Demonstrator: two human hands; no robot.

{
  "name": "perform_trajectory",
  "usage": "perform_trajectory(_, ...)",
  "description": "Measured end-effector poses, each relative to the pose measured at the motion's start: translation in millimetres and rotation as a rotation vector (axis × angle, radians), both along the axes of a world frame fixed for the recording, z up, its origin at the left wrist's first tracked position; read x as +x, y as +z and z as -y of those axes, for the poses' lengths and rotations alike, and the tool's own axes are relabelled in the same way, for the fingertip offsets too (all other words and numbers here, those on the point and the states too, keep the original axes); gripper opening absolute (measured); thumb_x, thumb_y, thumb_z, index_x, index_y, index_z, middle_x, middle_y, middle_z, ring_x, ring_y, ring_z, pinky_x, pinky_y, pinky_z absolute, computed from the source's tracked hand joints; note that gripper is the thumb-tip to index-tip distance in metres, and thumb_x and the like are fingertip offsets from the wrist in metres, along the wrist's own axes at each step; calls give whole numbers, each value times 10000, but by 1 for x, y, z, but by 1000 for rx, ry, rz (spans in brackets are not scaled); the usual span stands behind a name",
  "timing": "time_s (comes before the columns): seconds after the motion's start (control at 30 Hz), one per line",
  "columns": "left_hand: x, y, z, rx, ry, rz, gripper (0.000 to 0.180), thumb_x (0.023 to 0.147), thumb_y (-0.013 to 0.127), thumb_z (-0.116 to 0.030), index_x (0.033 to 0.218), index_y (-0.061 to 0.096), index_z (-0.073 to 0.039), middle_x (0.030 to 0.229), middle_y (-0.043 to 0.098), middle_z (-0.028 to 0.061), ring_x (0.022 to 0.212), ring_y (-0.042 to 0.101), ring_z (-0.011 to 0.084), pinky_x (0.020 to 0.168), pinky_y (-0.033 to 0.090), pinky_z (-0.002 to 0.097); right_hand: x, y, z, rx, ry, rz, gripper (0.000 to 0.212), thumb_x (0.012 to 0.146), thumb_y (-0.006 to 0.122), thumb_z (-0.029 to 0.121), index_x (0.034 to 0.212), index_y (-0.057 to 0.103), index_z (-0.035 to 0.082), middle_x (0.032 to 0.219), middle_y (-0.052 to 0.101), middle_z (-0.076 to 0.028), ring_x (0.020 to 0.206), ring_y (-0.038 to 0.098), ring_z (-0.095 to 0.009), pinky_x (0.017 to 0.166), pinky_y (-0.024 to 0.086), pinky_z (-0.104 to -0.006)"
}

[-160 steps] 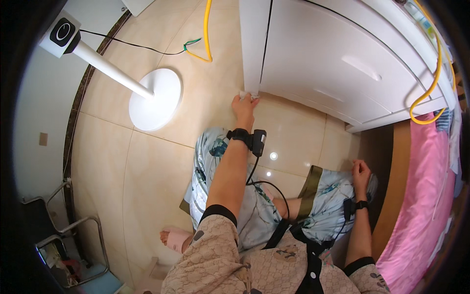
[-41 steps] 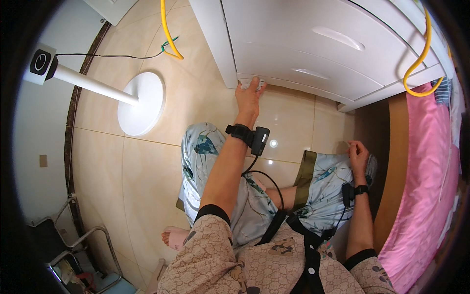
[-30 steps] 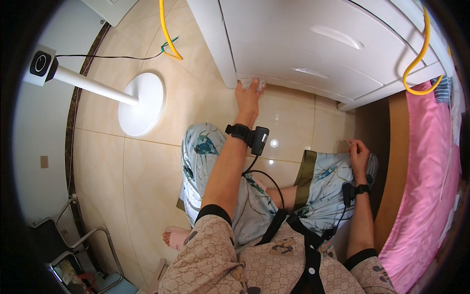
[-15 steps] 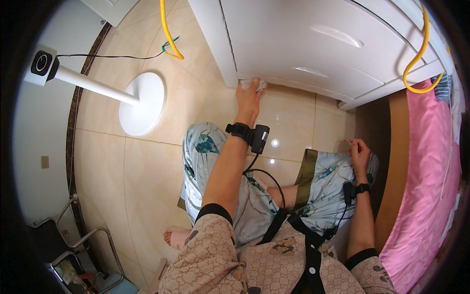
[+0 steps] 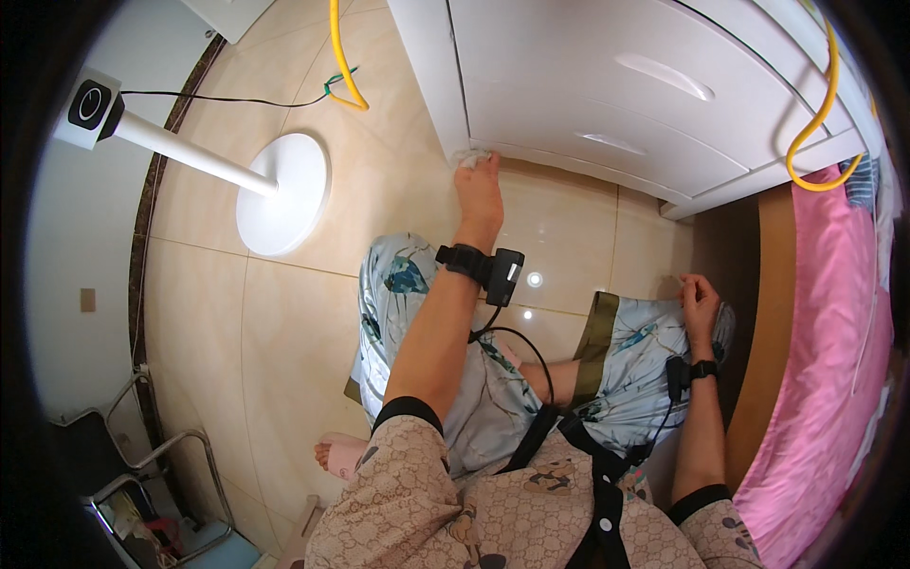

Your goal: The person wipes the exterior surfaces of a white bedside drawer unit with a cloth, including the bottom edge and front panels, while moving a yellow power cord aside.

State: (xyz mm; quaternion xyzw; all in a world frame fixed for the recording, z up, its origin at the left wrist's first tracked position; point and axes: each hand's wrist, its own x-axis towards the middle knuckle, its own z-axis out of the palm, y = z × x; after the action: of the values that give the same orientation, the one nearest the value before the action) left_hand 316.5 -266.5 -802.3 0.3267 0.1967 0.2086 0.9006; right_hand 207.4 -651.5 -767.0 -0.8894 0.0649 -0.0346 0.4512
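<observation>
My left hand (image 5: 480, 194) reaches forward to the bottom left corner of a white drawer cabinet (image 5: 559, 100). Its fingers press a crumpled white cloth (image 5: 471, 157) against the foot of the cabinet, low by the floor. Whether it is fabric or tissue I cannot make out. Over my bent right knee lies my right hand (image 5: 700, 302), loosely curled, with a gap at the thumb and nothing visible in it. Patterned light-blue trousers (image 5: 630, 332) cover the knee under it. Each wrist carries a black strapped device.
Left of the cabinet, a white stand with a round base (image 5: 282, 223) rests on the tiled floor (image 5: 294, 332). Yellow cables hang at the top (image 5: 338, 52) and right (image 5: 820, 114). Pink fabric (image 5: 815, 332) drapes over a wooden edge at right. A metal-framed chair (image 5: 180, 455) sits lower left.
My left hand has slid a little left with the cloth, from the cabinet's bottom edge onto its corner. The view has shifted slightly. My right hand stays on the knee.
</observation>
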Motion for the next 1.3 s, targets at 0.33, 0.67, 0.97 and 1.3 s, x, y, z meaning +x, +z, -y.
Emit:
perform_trajectory(0.33,-2,-55,-27,658,-251,-56,239,882,416,18,1113,459,55,1044,541,105,973,530,199,932,432,301,2,0,-5,-50,25,2,212,895,493,158,880,625,-7,627,563,-25,593,527,-93,550,408,-239)
perform_trajectory(0.67,10,-74,-74,651,48,-546,159,754,581,48,912,566,30,760,616,111,648,579,203,611,479,307,1,1,-6,-22,35,19,223,904,492,172,873,614,-12,617,539,-16,581,498,-88,535,391,-242)
perform_trajectory(0.97,14,-71,21,720,-305,-420,123,762,503,137,860,547,79,819,595,126,685,584,188,629,527,298,-1,10,5,-11,-12,27,226,902,500,172,871,618,-19,623,541,-14,593,504,-91,551,397,-241)
perform_trajectory(1.3,6,-57,-48,1354,-177,-350,393,883,562,-314,847,630,71,671,589,129,646,531,149,579,421,287,-3,7,-8,-42,-27,-15,226,901,504,192,852,621,5,628,564,-31,587,523,-98,549,409,-253)
